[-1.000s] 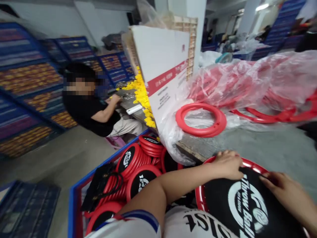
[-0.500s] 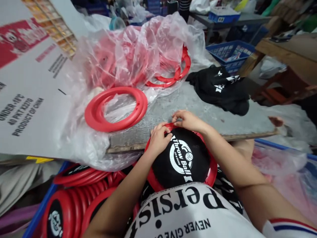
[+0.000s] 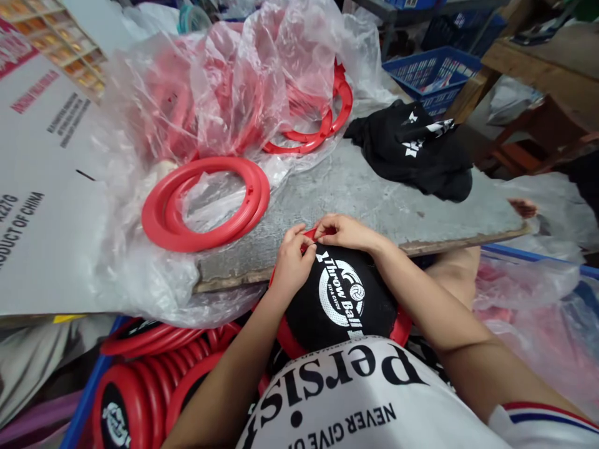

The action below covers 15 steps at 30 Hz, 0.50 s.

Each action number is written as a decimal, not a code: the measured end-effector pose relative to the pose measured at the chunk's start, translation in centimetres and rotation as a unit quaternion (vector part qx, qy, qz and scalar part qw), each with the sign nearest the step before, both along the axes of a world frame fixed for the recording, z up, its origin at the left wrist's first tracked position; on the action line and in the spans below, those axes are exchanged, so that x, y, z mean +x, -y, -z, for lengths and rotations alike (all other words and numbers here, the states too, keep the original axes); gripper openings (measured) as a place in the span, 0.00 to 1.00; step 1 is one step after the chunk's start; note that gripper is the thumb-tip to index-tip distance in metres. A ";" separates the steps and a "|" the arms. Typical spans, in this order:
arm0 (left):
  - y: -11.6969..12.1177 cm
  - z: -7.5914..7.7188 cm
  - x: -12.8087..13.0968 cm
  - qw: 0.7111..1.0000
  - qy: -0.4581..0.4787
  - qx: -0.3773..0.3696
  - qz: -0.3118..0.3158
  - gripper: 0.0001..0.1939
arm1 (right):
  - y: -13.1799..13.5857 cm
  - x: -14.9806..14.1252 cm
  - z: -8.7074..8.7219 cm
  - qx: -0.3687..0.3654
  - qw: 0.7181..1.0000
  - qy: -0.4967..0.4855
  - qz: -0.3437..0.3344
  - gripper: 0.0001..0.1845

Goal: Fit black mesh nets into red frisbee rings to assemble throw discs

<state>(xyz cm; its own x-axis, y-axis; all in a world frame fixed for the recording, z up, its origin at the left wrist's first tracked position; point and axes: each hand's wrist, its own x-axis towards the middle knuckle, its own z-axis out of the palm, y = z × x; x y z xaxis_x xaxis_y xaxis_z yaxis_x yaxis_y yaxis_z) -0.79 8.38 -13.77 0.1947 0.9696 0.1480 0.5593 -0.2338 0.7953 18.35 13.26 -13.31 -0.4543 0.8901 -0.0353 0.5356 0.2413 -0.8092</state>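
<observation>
Black cloth disc [image 3: 299,312] with red rim, printed "Throw Ball", sits partly hidden by my white shirt [image 3: 346,405] at the grey table's [image 3: 322,193] near edge. My left hand [image 3: 292,260] and right hand [image 3: 346,232], side by side, pinch its far edge, thumbs against fingertips.

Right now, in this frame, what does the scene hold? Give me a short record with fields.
Left hand: fingertips at the top edge of the black disc
Right hand: fingertips at the same edge, beside the left
Disc: printed "Throw Ball", with a red rim
On bench: overlapping red rings, clear plastic over more red rings, black cloth
Lower left: blue crate with red-rimmed discs
</observation>
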 end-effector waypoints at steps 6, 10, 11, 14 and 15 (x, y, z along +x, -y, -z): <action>-0.3 0.2 -0.2 1.000 -0.003 -0.001 0.002 0.06 | 0.0 -0.6 0.0 0.008 0.999 0.053 -0.007 0.03; -0.2 0.4 -0.2 1.000 -0.004 0.009 -0.003 0.06 | 0.0 -0.5 -0.1 0.001 0.998 0.060 -0.006 0.03; -0.2 0.4 -0.2 1.000 -0.005 0.010 -0.005 0.06 | 0.1 -0.4 -0.1 0.002 0.998 0.062 -0.006 0.03; -0.1 0.3 -0.2 1.000 -0.007 0.006 -0.009 0.06 | 0.2 -0.3 -0.3 0.009 0.998 0.062 -0.008 0.05; -0.1 0.3 -0.2 1.000 -0.009 0.006 -0.010 0.06 | 0.2 -0.3 -0.4 0.008 0.998 0.061 -0.009 0.05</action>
